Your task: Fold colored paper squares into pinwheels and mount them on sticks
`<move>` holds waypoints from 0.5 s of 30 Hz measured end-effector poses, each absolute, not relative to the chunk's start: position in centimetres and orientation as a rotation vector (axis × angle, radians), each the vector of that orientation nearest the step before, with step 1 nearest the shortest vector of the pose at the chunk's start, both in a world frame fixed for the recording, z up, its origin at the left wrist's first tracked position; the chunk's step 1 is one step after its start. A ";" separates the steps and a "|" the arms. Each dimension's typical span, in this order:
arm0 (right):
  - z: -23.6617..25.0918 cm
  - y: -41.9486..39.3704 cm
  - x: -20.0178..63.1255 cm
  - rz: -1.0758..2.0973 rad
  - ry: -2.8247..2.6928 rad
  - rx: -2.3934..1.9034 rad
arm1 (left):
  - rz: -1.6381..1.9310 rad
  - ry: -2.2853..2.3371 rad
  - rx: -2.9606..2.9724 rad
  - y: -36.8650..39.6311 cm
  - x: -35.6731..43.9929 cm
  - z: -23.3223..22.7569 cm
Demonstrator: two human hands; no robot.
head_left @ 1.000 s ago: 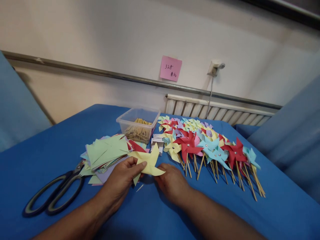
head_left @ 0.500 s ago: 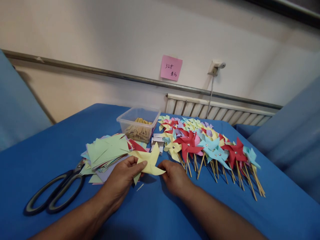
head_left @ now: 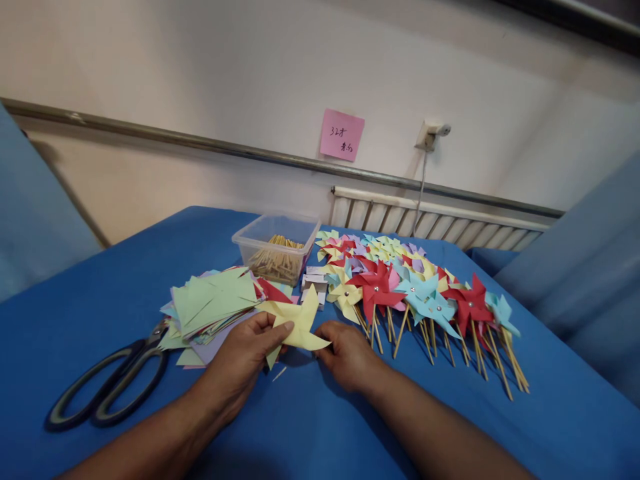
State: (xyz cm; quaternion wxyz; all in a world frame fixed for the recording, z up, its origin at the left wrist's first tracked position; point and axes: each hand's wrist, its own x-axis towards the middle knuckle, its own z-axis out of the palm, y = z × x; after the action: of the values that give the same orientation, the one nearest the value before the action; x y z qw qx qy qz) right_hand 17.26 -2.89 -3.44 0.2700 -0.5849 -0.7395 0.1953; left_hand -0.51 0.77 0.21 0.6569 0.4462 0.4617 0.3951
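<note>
My left hand (head_left: 240,363) pinches a yellow paper pinwheel (head_left: 299,325) above the blue tabletop (head_left: 100,293), mid-width toward the near edge; my right hand (head_left: 350,357) closes its grip at the pinwheel's right tip. Scissors (head_left: 107,383) lie near the left edge, finished pinwheels (head_left: 425,300) crowd rightward, bare cloth nearest me.

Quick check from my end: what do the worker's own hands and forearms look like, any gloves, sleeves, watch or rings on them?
Both are bare. The left hand and right hand wear no gloves, and no rings show on the visible fingers. Both forearms are uncovered to the bottom edge of the picture: no sleeves, watch, wristband or markings in view.
</note>
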 end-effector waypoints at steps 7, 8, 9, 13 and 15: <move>-4.1 -2.7 17.7 0.488 -1.995 -1.576 | 0.885 1.029 1.014 0.6 -0.5 0.4; -4.1 -2.7 17.8 0.483 -1.989 -1.576 | 0.887 1.030 1.013 0.6 -0.5 0.5; -4.0 -2.7 17.8 0.476 -1.980 -1.581 | 0.890 1.032 1.010 0.6 -0.5 0.5; -3.2 -3.4 17.7 0.443 -1.995 -1.665 | 0.915 1.056 1.007 0.8 -0.6 0.4; -2.7 -3.8 17.5 0.422 -2.051 -1.730 | 0.916 1.062 1.014 0.9 -0.7 0.2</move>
State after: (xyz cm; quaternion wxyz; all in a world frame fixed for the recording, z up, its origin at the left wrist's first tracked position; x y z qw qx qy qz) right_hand 17.46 -3.82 -2.71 0.2110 -0.6225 -0.7382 0.1519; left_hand -0.66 0.87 0.25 0.6484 0.4461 0.4672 0.4028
